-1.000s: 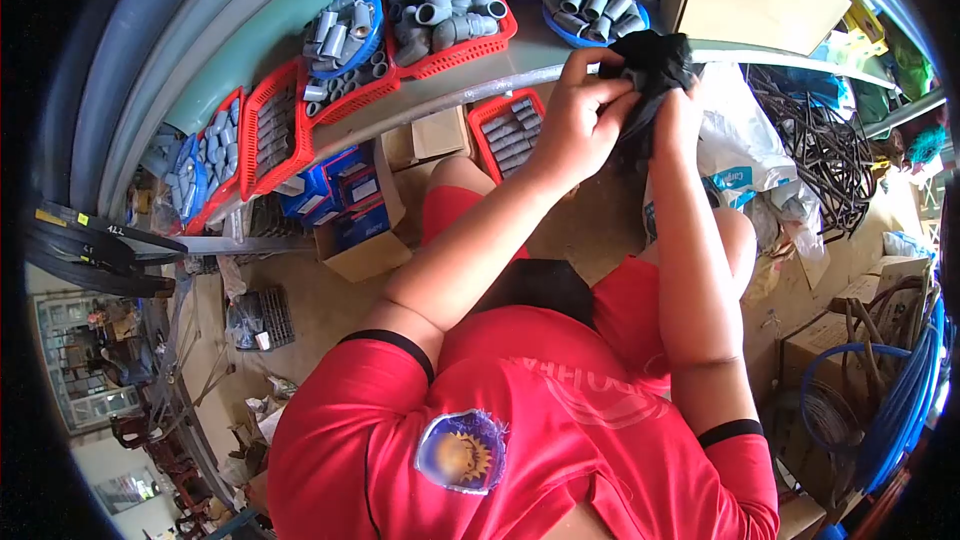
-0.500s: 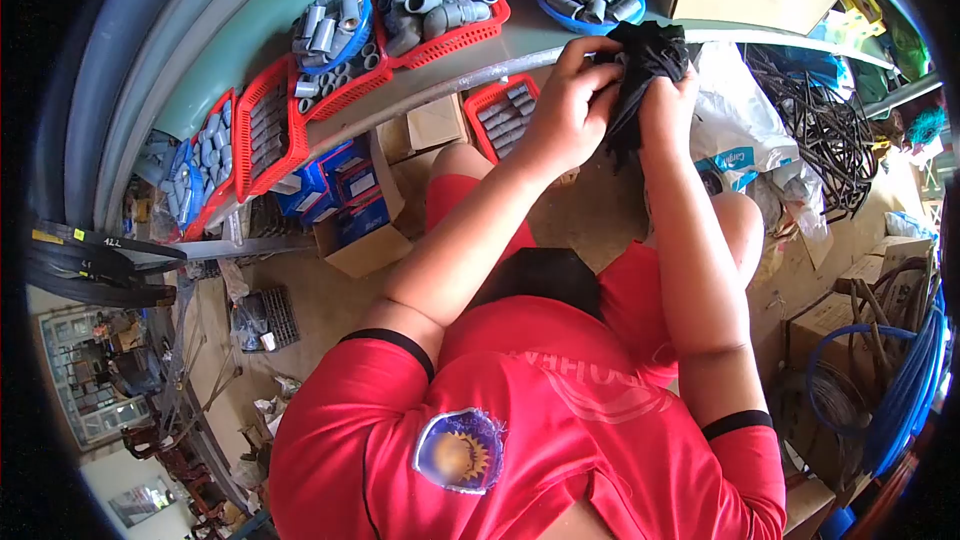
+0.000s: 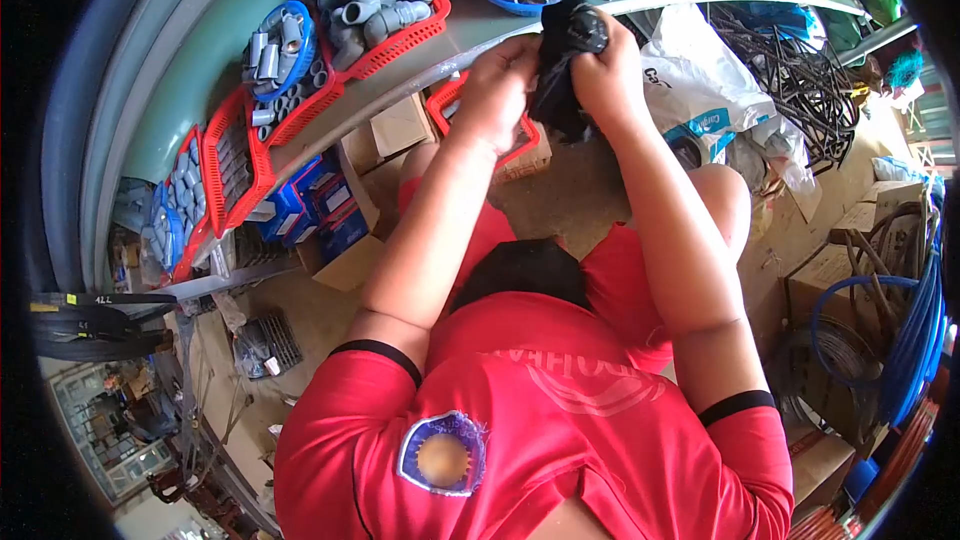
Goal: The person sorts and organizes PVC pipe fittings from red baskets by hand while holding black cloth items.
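Observation:
A crumpled, glossy black plastic bag [image 3: 562, 90] is held up in front of me, before the edge of the shelf. My right hand [image 3: 612, 78] is closed in a fist around its gathered side. On the other side, my left hand [image 3: 502, 90] pinches the bag's edge with curled fingertips. Loose folds of the bag hang down between the two hands.
Red baskets [image 3: 395, 55] and a blue basket [image 3: 540, 8] of grey pipe fittings stand on the shelf [image 3: 470, 25]. Below are a red crate [image 3: 520, 145] and an open carton [image 3: 350, 265]. A white plastic bag [image 3: 690, 70] and black tubing [image 3: 800, 80] lie to the right.
Both hands and the black bag have shifted left in view, partly as the view itself moved. My left hand has changed from raised, spread fingers to a closer pinch on the bag.

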`<state>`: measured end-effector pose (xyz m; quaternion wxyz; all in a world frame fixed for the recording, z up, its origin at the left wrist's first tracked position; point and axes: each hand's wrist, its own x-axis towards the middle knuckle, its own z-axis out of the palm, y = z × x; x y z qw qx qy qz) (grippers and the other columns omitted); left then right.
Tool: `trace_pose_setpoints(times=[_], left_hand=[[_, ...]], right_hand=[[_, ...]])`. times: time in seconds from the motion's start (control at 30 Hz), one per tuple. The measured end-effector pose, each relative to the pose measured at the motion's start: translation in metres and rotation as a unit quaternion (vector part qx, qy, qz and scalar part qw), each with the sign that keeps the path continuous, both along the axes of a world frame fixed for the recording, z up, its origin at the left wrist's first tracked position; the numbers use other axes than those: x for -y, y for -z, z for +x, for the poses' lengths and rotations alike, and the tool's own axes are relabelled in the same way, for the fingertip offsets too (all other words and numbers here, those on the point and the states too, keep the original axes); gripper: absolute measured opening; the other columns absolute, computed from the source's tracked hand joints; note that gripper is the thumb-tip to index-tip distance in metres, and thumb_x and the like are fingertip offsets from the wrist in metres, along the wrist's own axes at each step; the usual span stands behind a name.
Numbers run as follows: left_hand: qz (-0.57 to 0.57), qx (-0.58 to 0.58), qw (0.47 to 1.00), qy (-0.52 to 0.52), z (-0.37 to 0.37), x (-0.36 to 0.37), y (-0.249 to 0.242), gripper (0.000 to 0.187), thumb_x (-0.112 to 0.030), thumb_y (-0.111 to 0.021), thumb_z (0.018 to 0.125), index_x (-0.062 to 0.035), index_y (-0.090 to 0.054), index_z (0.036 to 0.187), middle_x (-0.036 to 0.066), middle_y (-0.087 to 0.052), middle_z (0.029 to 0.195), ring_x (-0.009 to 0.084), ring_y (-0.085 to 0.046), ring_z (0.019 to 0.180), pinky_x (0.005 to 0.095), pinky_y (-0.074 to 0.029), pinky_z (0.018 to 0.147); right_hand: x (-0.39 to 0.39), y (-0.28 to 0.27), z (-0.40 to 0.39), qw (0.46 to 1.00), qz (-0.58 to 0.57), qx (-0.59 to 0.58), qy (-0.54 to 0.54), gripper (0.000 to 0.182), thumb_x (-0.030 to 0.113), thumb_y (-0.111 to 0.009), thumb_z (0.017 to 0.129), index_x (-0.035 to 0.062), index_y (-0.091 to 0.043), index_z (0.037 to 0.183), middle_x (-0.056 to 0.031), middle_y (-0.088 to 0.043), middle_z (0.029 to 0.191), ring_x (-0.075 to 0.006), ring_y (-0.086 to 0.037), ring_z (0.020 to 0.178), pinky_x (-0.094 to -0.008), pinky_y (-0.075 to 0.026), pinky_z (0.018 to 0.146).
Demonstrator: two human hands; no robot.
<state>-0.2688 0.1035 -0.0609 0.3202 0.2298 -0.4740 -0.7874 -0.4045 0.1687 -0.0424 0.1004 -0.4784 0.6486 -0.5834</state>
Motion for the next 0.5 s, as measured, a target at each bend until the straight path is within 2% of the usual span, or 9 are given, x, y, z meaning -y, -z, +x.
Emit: trace_pose_setpoints(times=[0.03,0.1,0.17,0.2,0.27,0.3,0.33,0.43,0.5], left_hand=[[-0.02,-0.005,1.0,-0.008,-0.008,-0.006,0.006,0.03,-0.023,-0.047,0.103,-0.0006,-0.062,0.117,0.008,-0.067,0.109,0.0149,-0.063,0.096,0.0313,-0.052,0.085],[-0.019,-0.028,0.999,0.016,-0.016,-0.014,0.007,0.033,-0.023,-0.047,0.103,-0.0005,-0.059,0.124,0.009,-0.065,0.115,0.0167,-0.062,0.102,0.0342,-0.05,0.093],[0.141,-0.145,0.979,-0.011,-0.026,-0.032,0.009,0.039,-0.029,-0.045,0.103,-0.0028,-0.055,0.129,0.009,-0.062,0.124,0.0185,-0.059,0.112,0.0377,-0.045,0.101],[0.209,-0.187,0.96,-0.003,-0.026,-0.036,0.008,0.04,-0.032,-0.044,0.103,-0.0042,-0.054,0.131,0.009,-0.061,0.126,0.0195,-0.058,0.115,0.0386,-0.044,0.103],[0.31,-0.217,0.926,0.007,-0.028,-0.029,0.031,0.043,-0.038,-0.044,0.101,-0.0094,-0.052,0.133,0.01,-0.057,0.132,0.0233,-0.057,0.119,0.0423,-0.043,0.105],[0.338,-0.195,0.921,0.007,-0.025,-0.033,0.025,0.043,-0.038,-0.044,0.1,-0.0093,-0.053,0.131,0.01,-0.058,0.131,0.0235,-0.057,0.119,0.0424,-0.042,0.106],[0.367,-0.172,0.914,0.006,-0.02,-0.039,0.018,0.043,-0.039,-0.044,0.1,-0.0093,-0.055,0.13,0.01,-0.059,0.13,0.0237,-0.056,0.119,0.0425,-0.042,0.106],[0.382,-0.199,0.901,0.055,-0.018,-0.041,0.02,0.043,-0.039,-0.042,0.1,-0.0089,-0.056,0.128,0.011,-0.06,0.129,0.024,-0.057,0.118,0.0428,-0.044,0.104],[0.333,-0.179,0.925,0.033,-0.018,-0.041,0.028,0.034,-0.031,-0.045,0.1,-0.0087,-0.058,0.123,0.008,-0.063,0.119,0.0181,-0.06,0.108,0.0371,-0.047,0.096]], right_hand=[[-0.003,-0.009,0.002,0.998,-0.002,0.058,0.015,0.024,0.01,-0.058,0.08,-0.0017,-0.067,0.099,-0.0153,-0.068,0.079,-0.0299,-0.067,0.078,-0.0361,-0.052,0.075],[0.0,0.002,-0.002,0.954,-0.058,0.289,-0.061,0.022,0.013,-0.061,0.082,-0.0005,-0.066,0.098,-0.0088,-0.067,0.08,-0.0223,-0.064,0.076,-0.0329,-0.051,0.073],[0.002,-0.004,0.002,0.898,-0.1,0.415,-0.11,0.023,0.014,-0.064,0.082,0.0007,-0.065,0.101,-0.0004,-0.064,0.089,-0.0131,-0.059,0.083,-0.0291,-0.049,0.077],[0.005,0.0,-0.002,0.936,-0.107,0.305,-0.138,0.039,0.005,-0.065,0.076,0.0004,-0.059,0.114,-0.0049,-0.064,0.097,-0.0171,-0.059,0.092,-0.0311,-0.048,0.085],[0.004,0.011,-0.003,0.98,-0.086,0.119,-0.137,0.056,-0.003,-0.062,0.069,0.0021,-0.051,0.124,-0.0116,-0.064,0.099,-0.0247,-0.06,0.099,-0.0348,-0.046,0.092],[-0.004,-0.011,0.006,0.992,-0.049,-0.015,-0.118,0.065,-0.006,-0.059,0.065,0.0042,-0.046,0.127,-0.0205,-0.063,0.1,-0.0367,-0.062,0.102,-0.0391,-0.046,0.094],[-0.005,-0.015,0.007,0.988,-0.043,-0.048,-0.138,0.062,-0.005,-0.058,0.066,0.0046,-0.047,0.126,-0.0265,-0.062,0.104,-0.0443,-0.059,0.106,-0.0414,-0.046,0.093],[-0.001,-0.007,0.007,0.994,-0.021,-0.077,-0.074,0.061,-0.003,-0.057,0.066,0.004,-0.049,0.126,-0.0294,-0.063,0.101,-0.0481,-0.06,0.102,-0.0449,-0.048,0.088],[0.002,-0.001,0.003,0.998,-0.015,-0.05,-0.022,0.055,0.0,-0.058,0.068,0.0019,-0.056,0.123,-0.029,-0.066,0.095,-0.0478,-0.063,0.095,-0.0456,-0.05,0.084]])
